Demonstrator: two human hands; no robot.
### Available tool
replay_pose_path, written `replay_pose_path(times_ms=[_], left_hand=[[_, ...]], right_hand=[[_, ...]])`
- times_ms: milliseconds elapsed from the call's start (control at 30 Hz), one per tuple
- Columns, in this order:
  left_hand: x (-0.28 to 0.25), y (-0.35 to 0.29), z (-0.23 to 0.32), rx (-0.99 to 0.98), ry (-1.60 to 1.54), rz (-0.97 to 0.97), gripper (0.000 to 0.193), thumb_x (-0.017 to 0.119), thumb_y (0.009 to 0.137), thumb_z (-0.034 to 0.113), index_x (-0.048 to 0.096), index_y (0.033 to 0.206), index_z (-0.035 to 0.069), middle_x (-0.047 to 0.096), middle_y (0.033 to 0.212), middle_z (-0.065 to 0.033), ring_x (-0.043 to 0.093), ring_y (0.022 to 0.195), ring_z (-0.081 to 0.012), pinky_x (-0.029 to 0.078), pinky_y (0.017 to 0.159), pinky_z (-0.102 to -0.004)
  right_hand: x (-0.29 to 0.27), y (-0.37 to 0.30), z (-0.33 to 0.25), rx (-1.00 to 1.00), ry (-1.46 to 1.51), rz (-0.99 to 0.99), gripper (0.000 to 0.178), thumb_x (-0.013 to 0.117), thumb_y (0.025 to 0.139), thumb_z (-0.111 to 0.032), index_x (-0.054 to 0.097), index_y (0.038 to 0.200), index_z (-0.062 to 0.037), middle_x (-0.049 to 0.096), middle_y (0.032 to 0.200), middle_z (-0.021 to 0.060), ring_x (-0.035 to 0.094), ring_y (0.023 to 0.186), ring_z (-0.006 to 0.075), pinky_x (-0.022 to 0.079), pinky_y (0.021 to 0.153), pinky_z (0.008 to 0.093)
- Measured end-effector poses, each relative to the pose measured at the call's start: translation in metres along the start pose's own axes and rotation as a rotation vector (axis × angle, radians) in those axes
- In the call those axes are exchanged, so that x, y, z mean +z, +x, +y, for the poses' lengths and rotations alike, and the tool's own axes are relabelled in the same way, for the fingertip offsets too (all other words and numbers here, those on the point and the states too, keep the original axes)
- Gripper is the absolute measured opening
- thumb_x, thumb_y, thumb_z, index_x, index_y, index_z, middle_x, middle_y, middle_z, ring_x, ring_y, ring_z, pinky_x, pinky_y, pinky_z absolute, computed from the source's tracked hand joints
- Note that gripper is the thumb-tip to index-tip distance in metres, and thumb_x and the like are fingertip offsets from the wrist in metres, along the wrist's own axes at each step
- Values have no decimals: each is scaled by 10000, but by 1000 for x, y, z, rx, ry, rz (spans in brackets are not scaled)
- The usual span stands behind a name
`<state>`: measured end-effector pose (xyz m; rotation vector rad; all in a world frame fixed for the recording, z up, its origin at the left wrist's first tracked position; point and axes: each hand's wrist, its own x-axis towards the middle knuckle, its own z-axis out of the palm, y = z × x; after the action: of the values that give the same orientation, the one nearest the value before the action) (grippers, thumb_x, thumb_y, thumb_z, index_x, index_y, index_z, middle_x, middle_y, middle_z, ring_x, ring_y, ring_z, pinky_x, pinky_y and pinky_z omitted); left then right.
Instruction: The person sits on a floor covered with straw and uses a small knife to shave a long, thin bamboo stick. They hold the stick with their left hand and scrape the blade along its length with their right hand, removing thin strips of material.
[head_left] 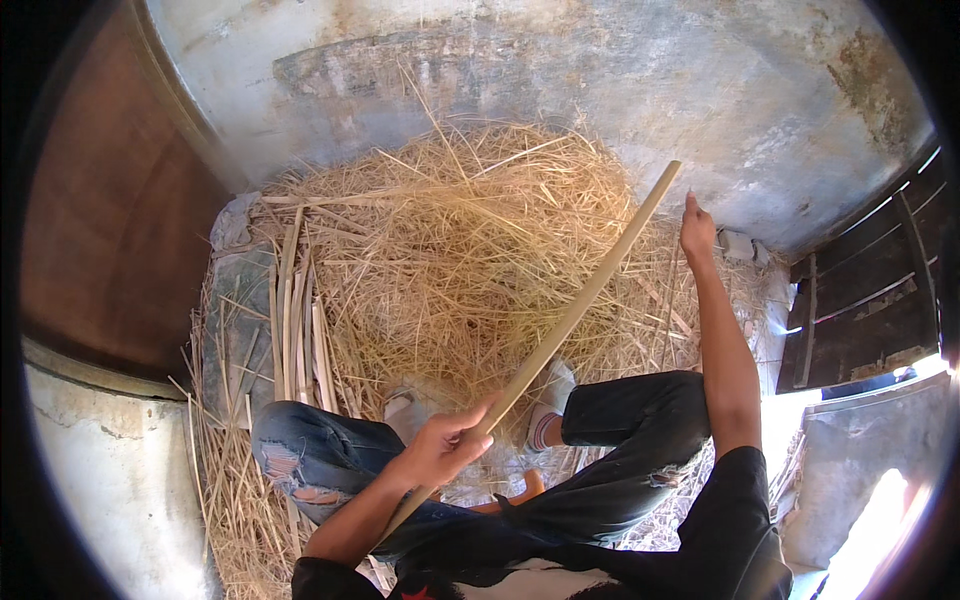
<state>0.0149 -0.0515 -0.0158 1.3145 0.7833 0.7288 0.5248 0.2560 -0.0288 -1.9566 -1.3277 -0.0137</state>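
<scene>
A long, straight bamboo strip (585, 297) runs slantwise from beside my lap up to the far right. My left hand (447, 447) is closed around its lower part, above my bent left knee. Beyond my right knee, my right arm is stretched out, and my right hand (697, 232) is beside the strip's far end, apart from it. One digit of that hand points up while the other fingers look curled; whether they hold anything is hidden. Between my legs, partly covered, lies a curved orange-brown piece (528, 487) that looks like wood.
A broad heap of pale shavings (450, 240) covers the floor before my feet. Several split strips (292, 320) lie at its left on a grey slab (240, 300). A stained wall (540, 80) stands behind, a brown panel (120, 210) at left, dark boards (870, 290) at right.
</scene>
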Motion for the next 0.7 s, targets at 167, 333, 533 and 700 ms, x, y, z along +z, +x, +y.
replay_pose_path(times_ms=[167, 333, 533, 700], left_hand=[[-2, -1, -1, 12, -10, 13, 625, 605, 1000, 87, 350, 1555, -46, 500, 795, 38, 442, 695, -40, 383, 615, -240], [1, 4, 2, -24, -43, -56, 655, 607, 988, 63, 322, 1568, -42, 512, 785, 31, 458, 657, -45, 383, 589, -240], [-5, 8, 3, -86, -286, -80, 638, 577, 1018, 116, 314, 1594, 40, 537, 741, 34, 471, 618, -44, 400, 558, -230], [-16, 12, 1, -73, -223, -24, 611, 550, 1050, 143, 300, 1601, 54, 503, 719, 27, 442, 597, -48, 390, 544, -229]], right_hand=[[-39, -40, -77, 323, 694, -275, 593, 511, 1018, -549, 671, 1100, 16, 342, 578, -35, 318, 458, 90, 261, 443, 301], [-48, -61, -125, 249, 967, -503, 483, 589, 1018, -432, 657, 1161, 24, 296, 585, -70, 265, 455, 64, 211, 435, 282], [-41, -83, -156, 216, 991, -635, 440, 676, 983, -450, 641, 935, -14, 359, 558, -62, 311, 430, 73, 245, 414, 273], [-39, -116, -190, 109, 726, -730, 522, 687, 941, -565, 504, 731, -124, 414, 521, -44, 376, 419, 67, 313, 400, 266]])
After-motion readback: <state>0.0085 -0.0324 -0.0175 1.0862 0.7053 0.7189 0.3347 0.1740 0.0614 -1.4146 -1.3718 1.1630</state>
